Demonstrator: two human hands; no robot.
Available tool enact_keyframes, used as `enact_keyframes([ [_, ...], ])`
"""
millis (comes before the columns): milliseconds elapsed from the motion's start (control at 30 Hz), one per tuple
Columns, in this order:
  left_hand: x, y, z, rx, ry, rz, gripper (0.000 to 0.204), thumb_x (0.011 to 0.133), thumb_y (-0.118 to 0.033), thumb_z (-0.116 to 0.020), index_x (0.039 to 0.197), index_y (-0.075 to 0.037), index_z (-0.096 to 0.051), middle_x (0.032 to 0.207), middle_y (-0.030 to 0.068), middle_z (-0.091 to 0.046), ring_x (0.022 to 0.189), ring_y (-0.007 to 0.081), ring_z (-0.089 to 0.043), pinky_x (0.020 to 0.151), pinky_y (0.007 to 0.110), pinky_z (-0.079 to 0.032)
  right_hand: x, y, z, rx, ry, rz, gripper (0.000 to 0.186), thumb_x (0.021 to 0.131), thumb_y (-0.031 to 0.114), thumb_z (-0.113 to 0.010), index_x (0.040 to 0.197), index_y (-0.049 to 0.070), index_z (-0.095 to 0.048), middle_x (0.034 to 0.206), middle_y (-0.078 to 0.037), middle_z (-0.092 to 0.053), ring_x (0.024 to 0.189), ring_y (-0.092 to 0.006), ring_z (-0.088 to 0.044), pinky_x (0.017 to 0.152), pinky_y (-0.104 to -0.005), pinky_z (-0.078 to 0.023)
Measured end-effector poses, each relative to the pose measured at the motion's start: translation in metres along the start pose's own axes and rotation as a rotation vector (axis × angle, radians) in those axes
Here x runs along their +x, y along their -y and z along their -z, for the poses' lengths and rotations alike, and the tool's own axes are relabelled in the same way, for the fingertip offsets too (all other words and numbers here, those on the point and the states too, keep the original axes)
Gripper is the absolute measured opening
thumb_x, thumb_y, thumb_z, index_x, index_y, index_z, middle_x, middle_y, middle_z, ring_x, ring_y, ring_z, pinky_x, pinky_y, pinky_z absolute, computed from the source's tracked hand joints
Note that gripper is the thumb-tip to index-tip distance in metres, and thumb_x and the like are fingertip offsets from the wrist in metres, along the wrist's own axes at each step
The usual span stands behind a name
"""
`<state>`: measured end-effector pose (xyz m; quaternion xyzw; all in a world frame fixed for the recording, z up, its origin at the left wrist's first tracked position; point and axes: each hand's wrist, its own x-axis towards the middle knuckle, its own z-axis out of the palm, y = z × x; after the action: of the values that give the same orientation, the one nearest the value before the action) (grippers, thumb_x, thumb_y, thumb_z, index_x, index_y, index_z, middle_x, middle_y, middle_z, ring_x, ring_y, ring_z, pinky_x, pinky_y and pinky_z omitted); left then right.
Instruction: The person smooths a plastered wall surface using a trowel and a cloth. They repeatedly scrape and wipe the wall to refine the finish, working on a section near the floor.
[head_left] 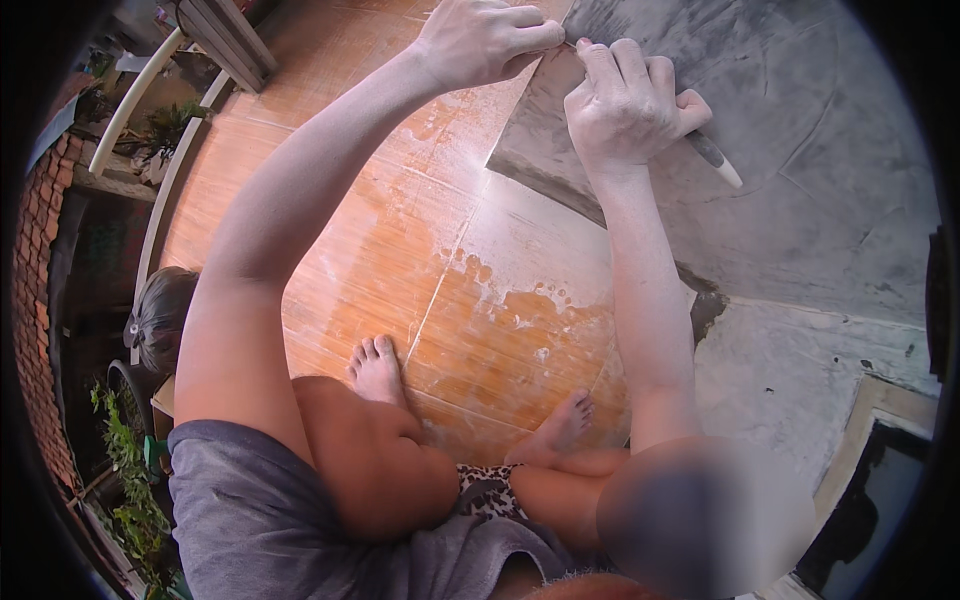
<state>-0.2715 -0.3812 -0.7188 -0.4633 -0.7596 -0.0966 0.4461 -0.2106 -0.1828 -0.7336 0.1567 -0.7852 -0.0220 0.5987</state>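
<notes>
Two bare feet (pixel 378 368) nearest, on orange floor tiles (pixel 400 250). Beyond: right hand (pixel 625 100) clenched on pale-tipped tool (pixel 718 160); left hand (pixel 485 40) fingers pinched together at grey cement wall (pixel 800 130) edge, beside tool's far end.

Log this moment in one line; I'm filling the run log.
left hand: on grey slab edge | right hand: gripping tool | floor: orange tiles

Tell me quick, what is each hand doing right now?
Left hand: closed, fingertips pinched at the edge of the grey slab.
Right hand: closed around a slim pale-tipped tool, resting on the slab.
</notes>
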Motion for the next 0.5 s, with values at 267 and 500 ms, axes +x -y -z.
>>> enact_keyframes([
  [267,-0.018,0.002,-0.018,0.048,-0.002,-0.07,0.016,0.09,-0.028,-0.075,0.093,-0.02,-0.062,0.069,-0.0038,-0.057,0.059,0.0122,-0.063,0.05,0.026,-0.051,-0.016,0.007,-0.006,0.004,-0.013,-0.008,0.02,0.075,0.007,-0.066,0.078,0.026,-0.072,0.071,0.013,-0.049,0.075,-0.0111,-0.048,0.073,-0.0413,-0.023],
  [500,-0.012,-0.002,-0.007,0.104,0.158,0.012,0.013,0.095,-0.035,-0.068,0.104,-0.028,-0.062,0.08,-0.006,-0.064,0.063,0.0126,-0.067,0.051,0.028,-0.053,-0.01,0.01,0.002,0.03,0.009,-0.067,0.019,0.079,0.01,-0.07,0.083,0.027,-0.077,0.073,0.014,-0.053,0.074,-0.0104,-0.049,0.075,-0.0413,-0.023],
])
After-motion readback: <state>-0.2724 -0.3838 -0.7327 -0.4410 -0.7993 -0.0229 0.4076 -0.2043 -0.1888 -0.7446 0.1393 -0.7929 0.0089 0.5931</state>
